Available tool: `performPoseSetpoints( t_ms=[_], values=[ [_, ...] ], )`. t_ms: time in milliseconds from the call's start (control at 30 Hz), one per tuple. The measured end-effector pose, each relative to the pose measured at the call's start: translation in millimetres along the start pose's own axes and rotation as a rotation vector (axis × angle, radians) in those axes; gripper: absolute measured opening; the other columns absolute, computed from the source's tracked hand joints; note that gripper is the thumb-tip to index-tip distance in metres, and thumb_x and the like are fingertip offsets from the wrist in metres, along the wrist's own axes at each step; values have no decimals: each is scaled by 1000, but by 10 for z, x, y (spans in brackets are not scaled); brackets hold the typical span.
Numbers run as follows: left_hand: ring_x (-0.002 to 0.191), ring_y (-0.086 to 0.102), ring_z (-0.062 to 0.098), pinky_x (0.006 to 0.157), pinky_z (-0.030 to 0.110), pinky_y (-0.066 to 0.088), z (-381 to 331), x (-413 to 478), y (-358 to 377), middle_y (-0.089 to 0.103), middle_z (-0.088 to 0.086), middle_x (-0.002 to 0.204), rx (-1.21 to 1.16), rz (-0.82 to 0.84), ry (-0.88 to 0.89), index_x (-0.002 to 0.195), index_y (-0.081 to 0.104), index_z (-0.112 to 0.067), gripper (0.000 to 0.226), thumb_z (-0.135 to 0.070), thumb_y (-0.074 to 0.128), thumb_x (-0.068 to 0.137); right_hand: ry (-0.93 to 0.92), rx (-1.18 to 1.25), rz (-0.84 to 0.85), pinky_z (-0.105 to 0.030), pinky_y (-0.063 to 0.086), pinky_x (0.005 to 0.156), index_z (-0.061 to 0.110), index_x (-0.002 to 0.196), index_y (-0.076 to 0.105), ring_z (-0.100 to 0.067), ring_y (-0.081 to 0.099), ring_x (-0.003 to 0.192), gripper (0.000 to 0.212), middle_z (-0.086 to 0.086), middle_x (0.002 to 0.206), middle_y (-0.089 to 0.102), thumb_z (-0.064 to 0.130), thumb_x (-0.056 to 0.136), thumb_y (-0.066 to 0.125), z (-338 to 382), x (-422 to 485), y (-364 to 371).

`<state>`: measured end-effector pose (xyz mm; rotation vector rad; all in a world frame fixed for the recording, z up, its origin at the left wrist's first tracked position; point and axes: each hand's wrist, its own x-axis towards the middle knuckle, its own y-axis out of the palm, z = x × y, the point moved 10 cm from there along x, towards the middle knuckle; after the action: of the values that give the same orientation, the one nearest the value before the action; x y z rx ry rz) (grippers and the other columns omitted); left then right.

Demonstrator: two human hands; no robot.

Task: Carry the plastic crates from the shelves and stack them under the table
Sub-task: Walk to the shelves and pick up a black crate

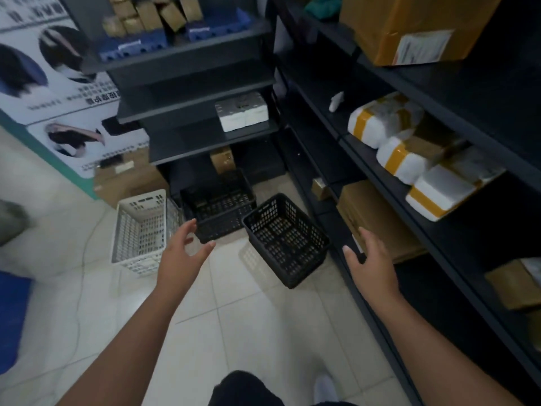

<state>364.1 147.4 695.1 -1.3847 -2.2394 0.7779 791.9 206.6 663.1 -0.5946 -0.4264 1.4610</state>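
Observation:
A small black plastic crate (285, 238) sits on the tiled floor between my two hands. Behind it a larger black crate (219, 205) pokes out from the bottom of the dark shelf unit (193, 106). A white crate (140, 230) stands on the floor to the left. My left hand (181, 253) hovers open, fingers spread, just left of the small black crate and not touching it. My right hand (371, 262) is open too, to the right of that crate, near the side shelf's edge.
A long dark shelf (409, 159) along the right holds white taped parcels (401, 153) and cardboard boxes (371, 212). A poster board (58, 83) leans on the left wall with a carton below it. A blue object (11, 317) lies at the far left.

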Motion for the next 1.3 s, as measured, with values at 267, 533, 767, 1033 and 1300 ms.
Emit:
performPoseSetpoints(
  t_ms=[267, 533, 767, 1033, 1300],
  values=[
    [112, 53, 9, 93, 32, 45, 417, 2065, 923, 54, -14, 129, -50, 157, 10, 142, 48, -29, 66, -42, 75, 84, 205, -23, -20, -34, 45, 92, 26, 151, 34, -19, 52, 123, 64, -6, 149, 43, 42, 94, 59, -141, 1301, 908],
    [118, 59, 22, 98, 38, 47, 1365, 4152, 2382, 57, -7, 126, -125, 428, -145, 140, 50, -25, 60, -38, 74, 86, 624, -33, -257, -39, 44, 98, 17, 150, 37, -30, 52, 124, 62, -16, 143, 47, 35, 95, 59, -546, 2180, 1896],
    [110, 62, 18, 95, 35, 49, 2282, 5111, 3796, 60, -6, 122, 23, 578, -70, 134, 49, -35, 63, -47, 75, 78, 874, -152, -381, -39, 49, 83, 25, 148, 36, -31, 57, 121, 64, -9, 147, 44, 47, 92, 55, -1542, 2587, 2832],
    [116, 59, 28, 82, 8, 39, 4172, 5018, 5878, 59, 17, 130, 232, 679, -53, 141, 48, -4, 69, -19, 80, 82, 1010, -149, -346, -55, 49, 92, 26, 154, 22, -41, 48, 128, 75, -15, 152, 34, 41, 91, 59, -3765, 2686, 4485],
    [107, 59, 53, 85, 52, 47, 4882, 5501, 6492, 64, 36, 115, 588, 599, 142, 126, 54, 2, 40, -16, 64, 92, 1049, -129, -367, -47, 51, 71, 25, 129, 37, -46, 63, 87, 36, -21, 107, 67, 24, 93, 41, -4960, 2754, 5113]
  ],
)
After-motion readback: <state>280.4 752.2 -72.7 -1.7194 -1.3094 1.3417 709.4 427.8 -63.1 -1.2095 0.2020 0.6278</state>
